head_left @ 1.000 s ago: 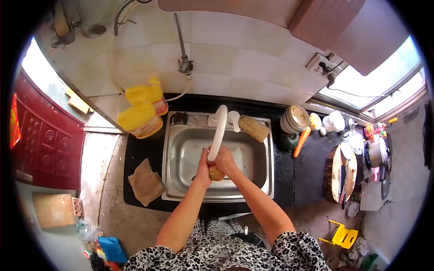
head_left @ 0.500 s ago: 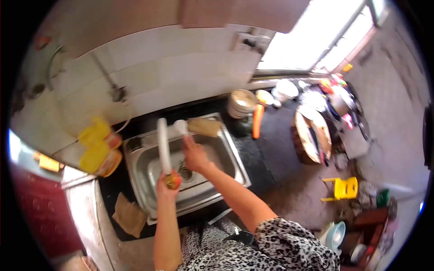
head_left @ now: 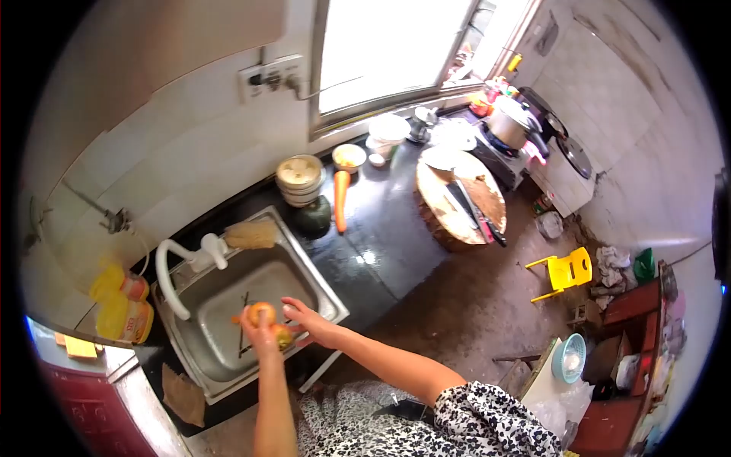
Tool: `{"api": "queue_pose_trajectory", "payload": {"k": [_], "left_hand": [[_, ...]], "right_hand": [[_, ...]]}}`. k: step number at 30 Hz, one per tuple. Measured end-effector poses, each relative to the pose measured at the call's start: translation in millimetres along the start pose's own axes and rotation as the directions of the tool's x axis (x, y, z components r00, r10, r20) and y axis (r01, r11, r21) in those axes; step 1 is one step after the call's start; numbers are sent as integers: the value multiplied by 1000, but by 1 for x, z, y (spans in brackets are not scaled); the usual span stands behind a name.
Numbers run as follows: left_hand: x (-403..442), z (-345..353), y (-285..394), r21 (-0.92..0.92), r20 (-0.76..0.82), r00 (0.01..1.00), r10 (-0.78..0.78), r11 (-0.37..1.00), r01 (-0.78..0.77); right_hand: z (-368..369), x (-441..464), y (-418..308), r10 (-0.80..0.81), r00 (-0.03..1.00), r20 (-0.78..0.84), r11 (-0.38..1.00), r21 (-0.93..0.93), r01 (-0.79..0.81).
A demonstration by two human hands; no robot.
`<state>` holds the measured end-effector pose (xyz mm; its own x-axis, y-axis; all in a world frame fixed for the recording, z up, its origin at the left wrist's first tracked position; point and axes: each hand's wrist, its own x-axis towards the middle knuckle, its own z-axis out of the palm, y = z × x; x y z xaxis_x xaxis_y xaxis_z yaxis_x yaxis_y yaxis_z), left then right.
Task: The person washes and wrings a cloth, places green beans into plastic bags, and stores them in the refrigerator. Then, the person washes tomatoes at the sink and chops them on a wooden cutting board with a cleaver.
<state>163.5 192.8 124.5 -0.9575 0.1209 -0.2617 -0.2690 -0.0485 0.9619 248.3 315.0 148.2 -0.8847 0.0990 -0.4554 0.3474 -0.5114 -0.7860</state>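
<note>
Over the front part of the steel sink [head_left: 320,282], my left hand [head_left: 264,341] is closed around round orange tomatoes [head_left: 261,313]; a second, yellower one shows at its right side. Their kind is not quite certain, as the fingers cover part of them. Close beside them is my right hand [head_left: 311,320], fingers apart and holding nothing. The white faucet [head_left: 169,278] arches over the sink's left side, its lever [head_left: 214,250] at the back. Some dark thin sticks or marks lie on the sink floor behind the hands.
A carrot [head_left: 340,202], a dark green squash [head_left: 313,218] and stacked bowls [head_left: 300,180] stand right of the sink. A round chopping block [head_left: 445,199] carries a knife [head_left: 474,212]. Beyond are a pressure cooker [head_left: 512,123] and a yellow chair [head_left: 561,273].
My right hand has come off the faucet lever and moved down beside my left hand. The tomatoes have moved away from under the spout. The view has swung right.
</note>
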Motion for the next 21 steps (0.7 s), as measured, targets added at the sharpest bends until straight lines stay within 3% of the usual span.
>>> {"api": "queue_pose_trajectory", "payload": {"k": [2,4,8,12,14,17,21], "left_hand": [[-51,79,-10,117,223,952,212,963,-242],[-116,155,-6,242,411,836,364,840,-485],[-235,280,0,265,746,526,409,543,-797],[-316,382,-40,-95,893,279,353,754,-650],[-334,405,-30,-43,923,247,294,718,-694],[-314,445,-48,193,912,398,99,752,-630],[-245,514,-65,329,742,634,220,705,-629]], "right_hand": [[-45,-45,0,-33,999,-35,954,295,42],[-102,-93,-7,-219,969,-114,848,470,247],[-213,-219,-22,-357,807,-471,699,439,565],[-339,-335,-19,-299,608,-735,575,370,730],[-378,-386,-32,-257,507,-823,562,299,771],[-414,-429,-61,-210,391,-896,566,215,796],[-474,-426,-85,-248,364,-898,676,109,729]]}}
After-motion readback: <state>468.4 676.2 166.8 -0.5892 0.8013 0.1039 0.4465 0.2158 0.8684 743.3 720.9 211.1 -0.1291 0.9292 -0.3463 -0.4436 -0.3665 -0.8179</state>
